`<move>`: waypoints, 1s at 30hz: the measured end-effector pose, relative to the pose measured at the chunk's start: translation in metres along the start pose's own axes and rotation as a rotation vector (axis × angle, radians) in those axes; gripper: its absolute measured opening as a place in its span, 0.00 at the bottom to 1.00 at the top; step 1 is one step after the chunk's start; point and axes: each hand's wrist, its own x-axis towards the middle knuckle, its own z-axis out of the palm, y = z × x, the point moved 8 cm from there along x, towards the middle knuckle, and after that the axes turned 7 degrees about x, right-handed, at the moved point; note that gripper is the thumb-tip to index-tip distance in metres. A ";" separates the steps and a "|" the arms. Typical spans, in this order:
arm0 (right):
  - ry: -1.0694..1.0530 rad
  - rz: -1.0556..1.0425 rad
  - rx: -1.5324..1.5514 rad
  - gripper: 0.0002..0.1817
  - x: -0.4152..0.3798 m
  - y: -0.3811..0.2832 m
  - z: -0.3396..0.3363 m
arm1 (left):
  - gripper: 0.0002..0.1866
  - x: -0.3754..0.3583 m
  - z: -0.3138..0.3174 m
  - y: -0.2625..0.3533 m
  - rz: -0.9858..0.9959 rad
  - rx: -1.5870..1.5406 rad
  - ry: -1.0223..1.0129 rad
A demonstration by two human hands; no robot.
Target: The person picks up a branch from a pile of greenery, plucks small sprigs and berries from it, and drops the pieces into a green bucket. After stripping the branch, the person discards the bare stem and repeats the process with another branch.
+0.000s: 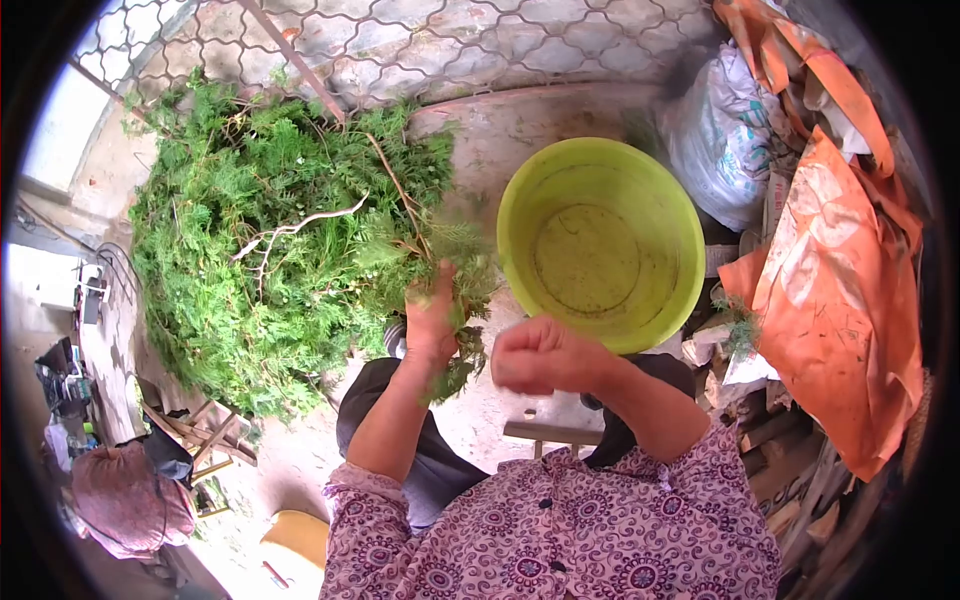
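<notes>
My left hand is closed around a leafy evergreen branch, whose feathery green sprays stick out above and below the fingers. A thin brown stem rises from it toward the mesh. Just to the right, my right hand is curled into a fist, slightly smeared by motion. What it holds, if anything, is hidden. It hovers apart from the branch, near the lower left rim of a yellow-green plastic basin. A large heap of cut evergreen branches lies to the left of my hands.
Wire mesh runs along the back. On the right are a white sack, an orange sheet and stacked wood. A small wooden stool is between my knees. At lower left sits a yellow round container.
</notes>
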 end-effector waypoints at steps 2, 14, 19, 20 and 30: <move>0.032 -0.033 0.148 0.07 0.000 -0.002 -0.012 | 0.16 0.001 -0.004 0.001 -0.009 0.033 -0.002; 0.520 -0.232 0.312 0.07 0.006 -0.024 -0.094 | 0.13 -0.013 0.007 0.016 -0.048 -0.145 -0.153; 0.361 -0.103 0.228 0.08 0.027 0.000 -0.072 | 0.14 -0.004 0.005 0.008 0.145 0.053 -0.152; 0.361 -0.102 0.229 0.08 0.026 0.000 -0.073 | 0.14 -0.003 0.001 0.009 0.204 0.108 -0.104; 0.321 -0.143 0.163 0.09 0.019 -0.012 -0.065 | 0.14 -0.021 0.004 0.021 -0.083 -0.136 -0.149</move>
